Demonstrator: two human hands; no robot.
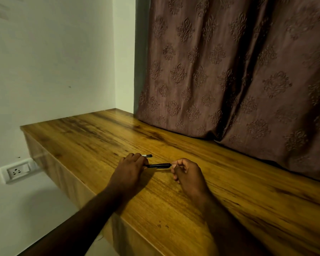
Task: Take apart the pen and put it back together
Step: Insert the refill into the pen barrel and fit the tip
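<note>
A thin black pen (159, 165) is held level just above the wooden counter (201, 196). My left hand (131, 168) grips its left end, with fingers curled over it. My right hand (186, 172) pinches the pen's right tip between thumb and fingers. A small dark pen part with a pale end (147, 155) lies on the counter just behind my left hand's fingers. The part of the pen inside my left hand is hidden.
A brown patterned curtain (229, 71) hangs down onto the back of the counter. A white wall stands at the left, with a white socket plate (17, 171) below the counter's left edge. The counter's front edge runs diagonally under my forearms.
</note>
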